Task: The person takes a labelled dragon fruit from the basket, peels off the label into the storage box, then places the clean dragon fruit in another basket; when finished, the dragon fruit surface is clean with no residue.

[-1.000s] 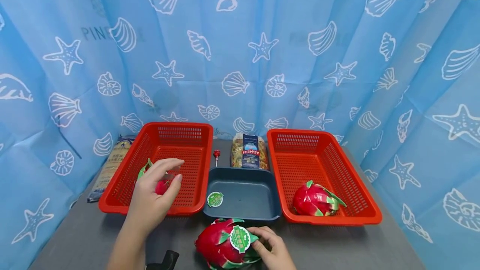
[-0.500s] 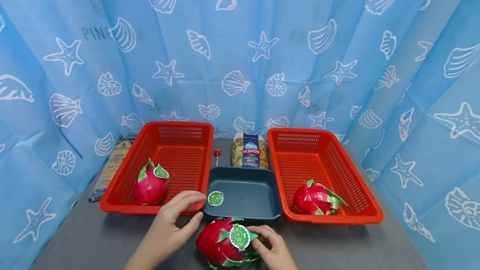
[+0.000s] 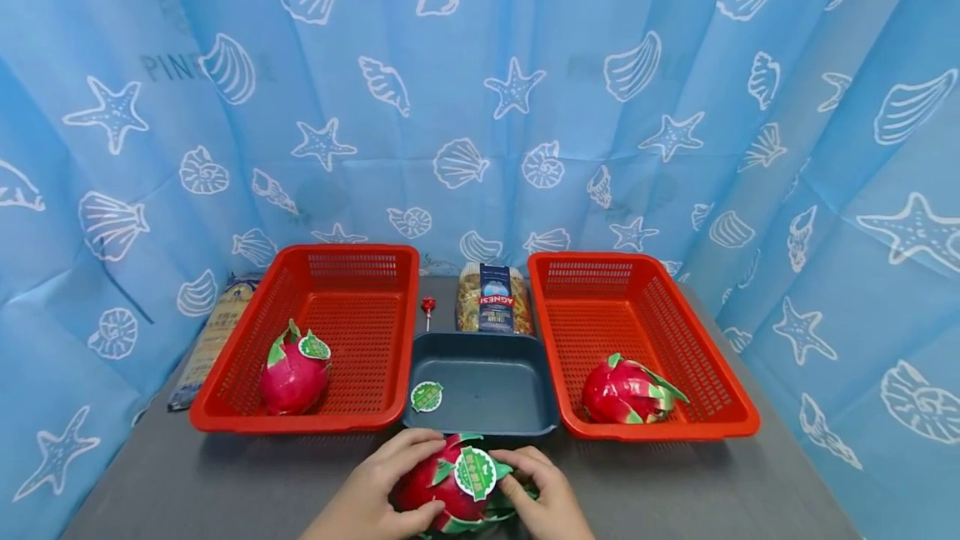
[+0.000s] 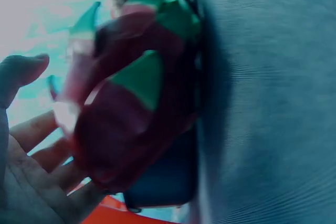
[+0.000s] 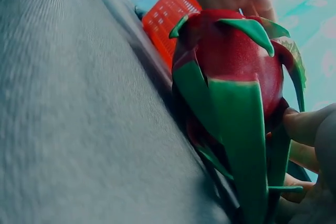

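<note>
A red dragon fruit with green-tipped scales and a round green-and-white label lies on its side at the table's front, also seen as the dragon fruit in the right wrist view. My right hand holds its leafy right end, thumb at the label's edge. Around the other end is my left hand, fingers on the far side and thumb on the near side. In the left wrist view, the left hand's thumb stands apart from the dragon fruit, and its loosely bent fingers reach behind it.
A dark blue tray with a green sticker stands just beyond. Red baskets flank it, the left basket and the right basket, each with a dragon fruit inside. A pasta bag, a lollipop and another bag lie behind.
My left hand has come out from over the left basket, moving right and nearer, to the dragon fruit at the front. My right hand has kept its hold. The view has shifted slightly.
</note>
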### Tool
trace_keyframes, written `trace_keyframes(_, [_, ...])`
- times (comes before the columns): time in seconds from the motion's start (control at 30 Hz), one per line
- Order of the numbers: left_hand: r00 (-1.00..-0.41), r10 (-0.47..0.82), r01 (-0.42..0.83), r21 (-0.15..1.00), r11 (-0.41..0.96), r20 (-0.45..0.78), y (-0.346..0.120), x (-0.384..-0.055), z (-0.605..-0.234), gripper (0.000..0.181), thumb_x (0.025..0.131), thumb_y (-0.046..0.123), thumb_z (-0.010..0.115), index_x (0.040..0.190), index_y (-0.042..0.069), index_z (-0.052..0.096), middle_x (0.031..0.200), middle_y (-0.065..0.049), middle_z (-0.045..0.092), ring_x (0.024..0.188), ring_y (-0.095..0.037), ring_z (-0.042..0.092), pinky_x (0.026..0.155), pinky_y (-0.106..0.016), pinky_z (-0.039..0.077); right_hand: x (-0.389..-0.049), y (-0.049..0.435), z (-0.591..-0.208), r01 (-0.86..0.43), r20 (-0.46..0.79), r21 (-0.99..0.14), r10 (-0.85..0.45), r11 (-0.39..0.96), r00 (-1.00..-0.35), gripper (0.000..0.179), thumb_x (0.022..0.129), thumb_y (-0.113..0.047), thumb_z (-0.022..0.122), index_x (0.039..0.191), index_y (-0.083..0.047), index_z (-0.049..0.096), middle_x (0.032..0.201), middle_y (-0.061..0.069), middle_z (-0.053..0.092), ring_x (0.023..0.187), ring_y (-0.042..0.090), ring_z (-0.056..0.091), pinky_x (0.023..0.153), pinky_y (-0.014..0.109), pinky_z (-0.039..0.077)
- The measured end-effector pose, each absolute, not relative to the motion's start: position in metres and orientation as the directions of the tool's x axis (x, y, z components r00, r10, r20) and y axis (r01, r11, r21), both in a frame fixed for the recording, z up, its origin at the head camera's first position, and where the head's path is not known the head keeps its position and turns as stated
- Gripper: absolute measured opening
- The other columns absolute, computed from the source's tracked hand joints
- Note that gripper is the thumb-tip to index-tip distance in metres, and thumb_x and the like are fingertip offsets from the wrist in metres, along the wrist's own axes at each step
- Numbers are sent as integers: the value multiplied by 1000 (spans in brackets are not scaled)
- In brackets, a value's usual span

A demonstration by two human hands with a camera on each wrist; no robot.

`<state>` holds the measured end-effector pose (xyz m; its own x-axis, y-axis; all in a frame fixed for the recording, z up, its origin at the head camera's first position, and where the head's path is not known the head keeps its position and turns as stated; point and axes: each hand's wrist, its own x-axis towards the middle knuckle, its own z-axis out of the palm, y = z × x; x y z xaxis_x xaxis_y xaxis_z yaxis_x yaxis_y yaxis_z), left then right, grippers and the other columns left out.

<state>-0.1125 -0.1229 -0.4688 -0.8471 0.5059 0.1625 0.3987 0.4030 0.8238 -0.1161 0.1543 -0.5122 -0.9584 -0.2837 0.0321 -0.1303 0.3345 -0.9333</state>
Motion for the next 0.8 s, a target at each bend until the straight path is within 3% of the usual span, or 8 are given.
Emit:
trace_keyframes(0.27, [-875, 474, 345, 816, 464, 100, -121, -117, -478, 59, 88, 46, 80, 139, 22, 64, 138, 1, 57, 123, -28, 52, 79, -24, 57, -112, 156, -495, -254, 156, -848, -238, 465, -958, 25, 93, -14, 76, 118, -16, 76, 107, -6, 66, 95, 8, 62, 84, 31, 56])
trace_keyframes(0.4, [-875, 468, 359, 811, 462, 120, -121, -117, -480, 58, 88, 49, 79, 139, 23, 64, 137, 2, 57, 123, -27, 52, 80, -26, 57, -111, 153, -480, -292, 211, -815, -213, 500, -954, 21, 97, -14, 72, 117, -18, 76, 105, -11, 66, 98, 9, 62, 84, 30, 55])
trace_keyframes(0.6, [-858, 472, 434, 778, 454, 203, -120, -116, -486, 59, 88, 52, 77, 138, 22, 65, 136, 4, 58, 121, -22, 54, 82, -27, 58, -118, 141, -459, -163, 42, -852, -244, 498, -969, 26, 100, -35, 67, 113, -16, 79, 98, -8, 63, 87, 8, 58, 74, 26, 53])
trace_keyframes(0.8, [-849, 466, 473, 753, 458, 251, -121, -117, -489, 58, 89, 54, 75, 137, 22, 66, 134, 5, 59, 119, -20, 55, 83, -28, 58, -125, 132, -455, -93, -51, -858, -264, 505, -963, 22, 96, -33, 73, 100, -13, 82, 87, -5, 60, 76, 10, 54, 64, 25, 47])
